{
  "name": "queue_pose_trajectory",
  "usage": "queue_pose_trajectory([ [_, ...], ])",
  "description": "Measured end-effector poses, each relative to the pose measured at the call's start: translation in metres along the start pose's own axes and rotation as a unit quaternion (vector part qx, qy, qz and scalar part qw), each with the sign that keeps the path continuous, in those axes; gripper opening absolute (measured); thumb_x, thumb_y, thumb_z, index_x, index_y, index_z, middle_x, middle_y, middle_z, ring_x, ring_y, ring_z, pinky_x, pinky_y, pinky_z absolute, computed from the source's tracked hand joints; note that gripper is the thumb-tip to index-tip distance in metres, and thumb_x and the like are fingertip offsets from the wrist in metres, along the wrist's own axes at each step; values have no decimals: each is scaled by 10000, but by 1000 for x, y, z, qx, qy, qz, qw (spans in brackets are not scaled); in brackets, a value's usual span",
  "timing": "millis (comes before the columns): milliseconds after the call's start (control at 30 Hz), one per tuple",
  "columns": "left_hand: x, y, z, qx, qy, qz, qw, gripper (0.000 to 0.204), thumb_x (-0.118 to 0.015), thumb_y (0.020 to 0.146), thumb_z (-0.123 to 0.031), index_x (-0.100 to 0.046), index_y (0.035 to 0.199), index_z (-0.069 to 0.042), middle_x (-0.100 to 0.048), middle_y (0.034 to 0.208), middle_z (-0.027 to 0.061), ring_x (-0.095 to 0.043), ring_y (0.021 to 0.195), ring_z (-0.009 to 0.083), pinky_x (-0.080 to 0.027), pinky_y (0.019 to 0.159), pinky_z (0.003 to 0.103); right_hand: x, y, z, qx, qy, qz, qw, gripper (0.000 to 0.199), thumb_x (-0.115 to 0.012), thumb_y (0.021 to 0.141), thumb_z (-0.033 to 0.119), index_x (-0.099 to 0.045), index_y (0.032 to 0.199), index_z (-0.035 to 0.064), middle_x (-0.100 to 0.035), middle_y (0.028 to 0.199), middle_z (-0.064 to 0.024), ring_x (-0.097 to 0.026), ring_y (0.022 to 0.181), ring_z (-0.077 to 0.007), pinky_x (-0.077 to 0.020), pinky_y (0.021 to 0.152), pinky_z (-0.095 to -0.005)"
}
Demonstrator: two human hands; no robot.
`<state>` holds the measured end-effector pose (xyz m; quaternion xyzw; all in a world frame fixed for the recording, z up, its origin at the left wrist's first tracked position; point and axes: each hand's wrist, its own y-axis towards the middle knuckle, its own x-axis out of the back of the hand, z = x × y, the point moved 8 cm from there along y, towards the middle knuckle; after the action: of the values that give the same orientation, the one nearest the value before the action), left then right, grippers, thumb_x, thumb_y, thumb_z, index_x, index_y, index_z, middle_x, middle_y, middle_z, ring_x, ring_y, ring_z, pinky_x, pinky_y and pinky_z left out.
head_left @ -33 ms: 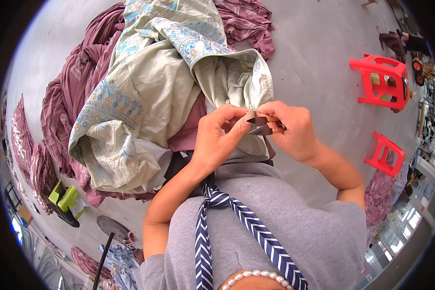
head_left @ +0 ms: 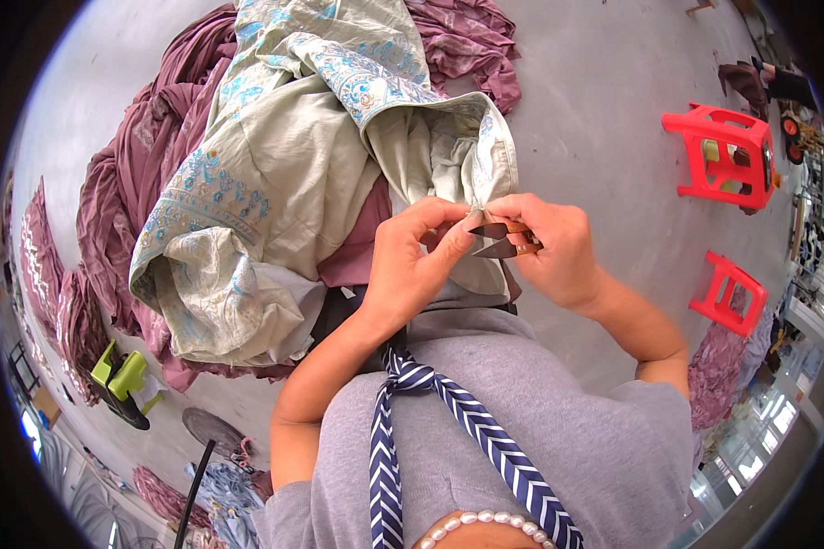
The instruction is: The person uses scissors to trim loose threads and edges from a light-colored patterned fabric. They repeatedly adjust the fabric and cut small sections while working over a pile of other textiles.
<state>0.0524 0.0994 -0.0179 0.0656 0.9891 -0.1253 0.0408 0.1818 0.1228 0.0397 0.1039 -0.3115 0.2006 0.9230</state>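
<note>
A pale green cloth with blue floral borders lies heaped in front of me, partly over my lap. My left hand is closed, pinching the cloth's gathered edge between thumb and fingers. Thread snips with dark blades and an orange-brown handle rest in my right hand, whose fingers are wrapped round them. The blades point toward my left thumb, just below the pinched edge. My right fingertips are also at that edge. Whether the blades touch any thread is too small to tell.
Mauve cloth is piled under and left of the green one. Red plastic stools stand on the grey floor at right. At left is a lime-green stool. A dark pole and more cloth heaps lie behind on the left.
</note>
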Motion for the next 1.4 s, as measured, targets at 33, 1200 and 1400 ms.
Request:
queue_pose_trajectory([
  [33,0,-1,-2,-5,6,-4,1000,111,-641,831,-66,-653,914,6,-579,705,51,-512,601,96,-413,567,231,-1,-1,0,8,-1,-8,1000,211,-642,701,-19,-600,897,48,-580,625,-64,-573,512,-186,-444,469,-289],
  [1200,-8,1,15,138,-141,34,980,181,-668,844,-133,-658,952,12,-616,741,-13,-520,659,28,-416,587,189,-9,3,-39,-291,303,85,904,107,-587,892,121,-575,874,16,-578,687,-2,-433,531,-3,-317,457,-164],
  [1400,-3,3,10,84,-75,-14,994,153,-667,826,-104,-665,927,11,-612,729,-10,-504,634,34,-414,576,207,1,-3,-29,-257,314,123,906,371,-412,974,367,-530,952,16,-430,683,35,-323,543,-13,-271,482,-174],
])
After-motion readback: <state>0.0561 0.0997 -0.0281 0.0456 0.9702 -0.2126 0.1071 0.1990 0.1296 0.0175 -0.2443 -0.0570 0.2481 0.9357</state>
